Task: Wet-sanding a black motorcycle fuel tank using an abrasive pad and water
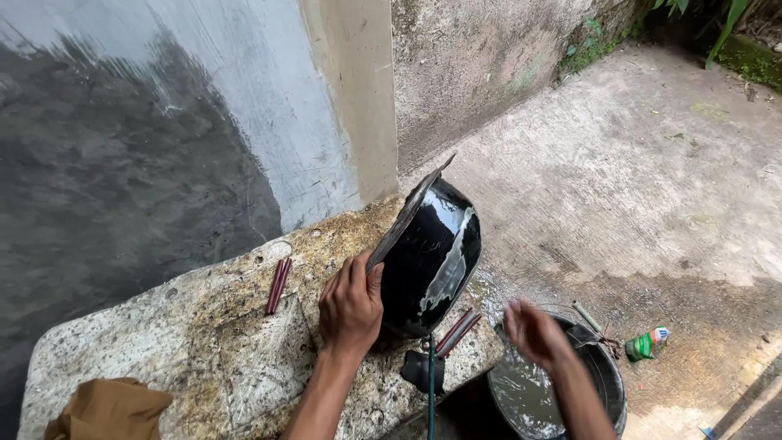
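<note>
brown cloth (110, 410), red sticks (278, 286) (paired), green packet (649, 343)

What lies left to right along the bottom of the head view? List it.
Brown cloth → reddish sticks → left hand → black pot → right hand → bucket → green packet.

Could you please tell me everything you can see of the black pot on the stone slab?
The black pot is a round, glossy, deep-bellied vessel, seemingly enamelled or blackened metal, with a thin, flared grey rim. It stands tipped on its side on the edge of the mottled stone slab, its mouth turned towards the wall and its bottom facing right. White, soapy-looking streaks run down its wet, shiny outside. The left hand steadies it at the rim, fingers against the metal. The right hand is apart from it, blurred, above a bucket of cloudy water.
</note>
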